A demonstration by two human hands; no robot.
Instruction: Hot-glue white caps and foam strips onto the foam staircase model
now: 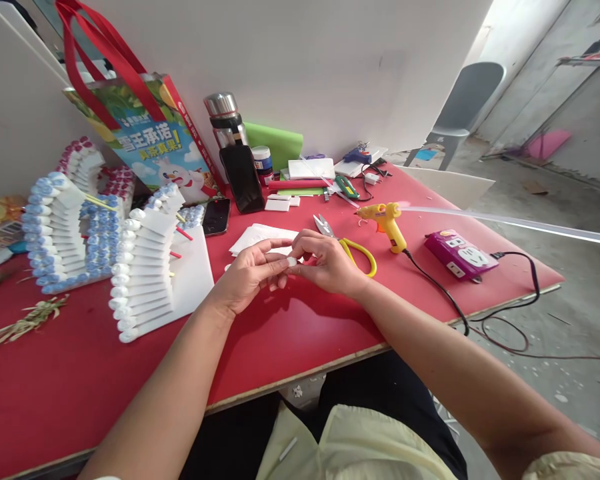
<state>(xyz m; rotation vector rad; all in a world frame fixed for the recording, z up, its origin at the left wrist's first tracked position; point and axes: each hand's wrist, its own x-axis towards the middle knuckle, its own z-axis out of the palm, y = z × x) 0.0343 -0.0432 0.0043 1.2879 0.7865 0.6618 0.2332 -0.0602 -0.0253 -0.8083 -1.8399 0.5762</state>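
Note:
My left hand (pixel 257 272) and my right hand (pixel 325 261) meet over the front middle of the red table. Between their fingertips is a small white piece (pixel 292 261), mostly covered by the fingers; it looks like rolled or folded paper. Both hands pinch it. Just behind them lies a stack of white paper sheets (pixel 260 235). Scissors with yellow handles (pixel 359 256) rest beside my right hand, blades pointing away. To the left stands a fan-shaped row of white folded pieces with rounded white tips (pixel 143 273), on a white board (pixel 194 277).
A yellow glue gun (pixel 387 221) and a purple power strip (pixel 460 255) with black cable are at right. Behind stand a phone (pixel 241 179), a steel flask (pixel 225 120) and a printed bag (pixel 150 143). A blue-and-white fan structure (pixel 55 233) stands at left. The table's front edge (pixel 300 379) is close.

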